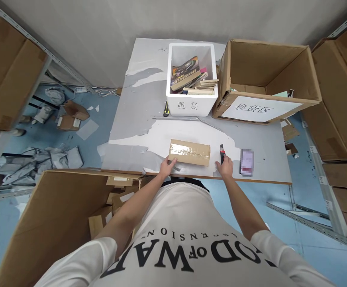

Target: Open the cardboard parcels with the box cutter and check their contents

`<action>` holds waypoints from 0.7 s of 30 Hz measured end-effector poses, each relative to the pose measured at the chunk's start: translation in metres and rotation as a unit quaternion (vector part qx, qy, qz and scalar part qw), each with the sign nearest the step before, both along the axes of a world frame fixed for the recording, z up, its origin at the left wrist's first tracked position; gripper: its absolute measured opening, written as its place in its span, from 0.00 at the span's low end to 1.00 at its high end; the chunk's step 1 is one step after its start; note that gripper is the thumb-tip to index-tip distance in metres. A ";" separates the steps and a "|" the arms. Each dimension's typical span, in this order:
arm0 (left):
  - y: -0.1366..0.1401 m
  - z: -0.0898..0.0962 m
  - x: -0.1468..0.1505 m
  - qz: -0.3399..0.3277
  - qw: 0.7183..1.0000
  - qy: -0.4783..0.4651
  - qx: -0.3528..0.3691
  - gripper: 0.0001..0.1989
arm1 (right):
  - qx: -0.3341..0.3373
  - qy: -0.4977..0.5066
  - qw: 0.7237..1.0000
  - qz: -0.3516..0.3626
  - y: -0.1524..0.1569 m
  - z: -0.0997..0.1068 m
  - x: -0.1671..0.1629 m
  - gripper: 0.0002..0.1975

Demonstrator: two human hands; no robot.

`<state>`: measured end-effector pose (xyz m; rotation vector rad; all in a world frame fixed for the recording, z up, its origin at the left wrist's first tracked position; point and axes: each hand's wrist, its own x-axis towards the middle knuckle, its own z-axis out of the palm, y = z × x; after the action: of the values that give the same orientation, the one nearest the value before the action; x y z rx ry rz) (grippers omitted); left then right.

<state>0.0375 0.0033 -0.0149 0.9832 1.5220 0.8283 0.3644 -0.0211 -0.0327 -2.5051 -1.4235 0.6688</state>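
A small brown cardboard box [189, 152] with clear tape along its top lies on the table near the front edge. My left hand [167, 165] grips its near left corner, thumb against the side; some of the fingers are hidden. To the right of the box, my right hand [225, 166] is closed around a red and black utility knife [222, 149] that points away from me. The knife is apart from the box. A phone [246, 162] with a blurred screen lies to the right of this hand.
A white foam bin [191, 104] full of books stands at the back, with a yellow and black cutter [166, 109] beside it. Right of it is a big open carton [269, 115]. Another large carton [71, 199] holding boxes stands on the floor at left. Shelves flank both sides.
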 end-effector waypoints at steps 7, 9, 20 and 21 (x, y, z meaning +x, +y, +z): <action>-0.001 0.001 0.008 0.051 0.999 -0.016 0.010 0.22 | -0.120 -0.006 0.993 0.000 0.022 0.011 0.020 0.28; 0.000 0.002 0.012 0.067 0.997 -0.029 0.016 0.24 | -0.032 0.022 0.999 0.034 0.029 0.029 0.015 0.29; 0.007 -0.002 0.027 0.130 0.990 -0.050 -0.022 0.26 | -0.063 -0.021 0.819 0.569 0.084 0.148 -0.107 0.27; 0.007 -0.004 0.027 0.130 0.990 -0.049 -0.025 0.26 | -0.071 -0.037 0.813 0.577 0.088 0.147 -0.111 0.28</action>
<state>0.0645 0.0099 -0.0185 0.7046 1.5976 1.0026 0.2531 0.0666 0.1141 -1.4578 -2.9678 0.8214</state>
